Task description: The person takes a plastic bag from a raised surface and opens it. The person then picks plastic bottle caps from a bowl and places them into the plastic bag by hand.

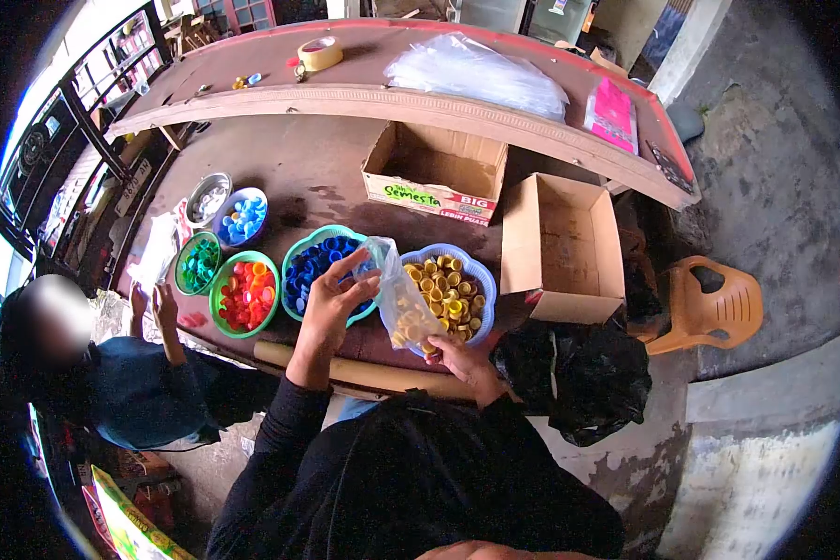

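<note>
A clear plastic bag [403, 303] with yellow caps in its lower end hangs in front of a blue basket [487, 291] of yellow caps. My left hand [331, 297] is at the bag's upper edge, fingers bent around the plastic near its mouth. Lower down, my right hand [467, 362] pinches the bag's bottom corner by the caps. Just left of the bag stands a teal basket [292, 250] full of dark blue caps, partly behind my left hand. Beside it is a green basket [217, 313] of red caps.
Farther left are bowls of green caps [199, 265], light blue caps [244, 217] and whitish pieces [211, 200]. Two open cardboard boxes [429, 192] [569, 297] stand behind and right. A raised shelf [364, 56] holds tape and plastic bags. Another person [149, 383] is at left; a black bag [597, 383] lies right.
</note>
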{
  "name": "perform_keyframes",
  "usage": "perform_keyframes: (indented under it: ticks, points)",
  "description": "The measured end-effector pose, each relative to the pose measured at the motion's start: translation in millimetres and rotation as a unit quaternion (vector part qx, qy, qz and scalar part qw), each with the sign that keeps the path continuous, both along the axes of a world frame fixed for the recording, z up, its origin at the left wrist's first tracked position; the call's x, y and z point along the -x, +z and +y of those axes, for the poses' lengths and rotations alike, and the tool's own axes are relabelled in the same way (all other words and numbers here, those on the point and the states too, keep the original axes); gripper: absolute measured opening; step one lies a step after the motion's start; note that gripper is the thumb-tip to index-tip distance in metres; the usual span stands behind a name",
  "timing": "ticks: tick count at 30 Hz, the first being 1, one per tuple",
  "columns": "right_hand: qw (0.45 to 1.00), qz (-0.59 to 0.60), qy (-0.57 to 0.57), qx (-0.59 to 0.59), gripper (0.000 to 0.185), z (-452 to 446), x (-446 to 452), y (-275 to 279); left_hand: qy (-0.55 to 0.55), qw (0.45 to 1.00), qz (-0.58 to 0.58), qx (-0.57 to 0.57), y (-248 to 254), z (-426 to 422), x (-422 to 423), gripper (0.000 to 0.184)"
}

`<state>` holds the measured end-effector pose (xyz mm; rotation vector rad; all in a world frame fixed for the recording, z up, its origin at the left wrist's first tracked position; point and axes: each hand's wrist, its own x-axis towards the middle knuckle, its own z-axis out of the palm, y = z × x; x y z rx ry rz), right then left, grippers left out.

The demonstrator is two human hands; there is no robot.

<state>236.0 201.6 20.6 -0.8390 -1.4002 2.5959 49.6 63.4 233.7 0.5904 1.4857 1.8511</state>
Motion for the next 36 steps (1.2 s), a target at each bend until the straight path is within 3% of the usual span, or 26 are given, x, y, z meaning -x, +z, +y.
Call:
perform_keyframes:
  ticks: [9,11,15,17,22,24,25,28,30,33,36]
  points:
    - [0.998,-0.013,0.032,0.045,0.024,0,4,11,-0.001,1.0,0.009,0.004,1,-7,-1,0.053]
    - [0.994,0.007,0.084,-0.066,0.024,-5,3,22,0.0,0.999,0.03,0.016,6,-17,-2,0.052]
    - [0.983,0.035,0.126,-0.129,0.024,0,5,-9,0.013,0.996,0.075,0.037,21,-44,-9,0.048]
    - [0.961,0.074,0.113,-0.24,0.023,14,5,-21,0.01,0.993,0.11,0.049,11,-53,-13,0.049]
    - [0.949,0.048,-0.001,-0.311,0.031,20,5,15,0.005,0.986,0.132,0.1,23,-64,-28,0.047]
    - [0.901,0.06,-0.007,-0.429,0.033,24,9,24,0.022,0.988,0.127,0.086,32,-68,-31,0.046]
    - [0.919,0.023,0.01,-0.394,0.033,25,10,34,0.038,0.989,0.119,0.074,36,-70,-32,0.044]
    - [0.902,0.054,0.001,-0.428,0.032,24,13,45,0.058,0.985,0.148,0.071,43,-76,-30,0.042]
    - [0.922,0.055,-0.01,-0.383,0.029,19,13,56,0.068,0.975,0.197,0.083,24,-72,-28,0.04]
    - [0.89,0.084,-0.017,-0.447,0.027,16,18,69,0.0,0.934,0.327,0.147,-7,-59,-33,0.047]
    - [0.872,0.129,-0.043,-0.469,0.027,10,21,77,-0.031,0.915,0.361,0.175,-23,-49,-41,0.053]
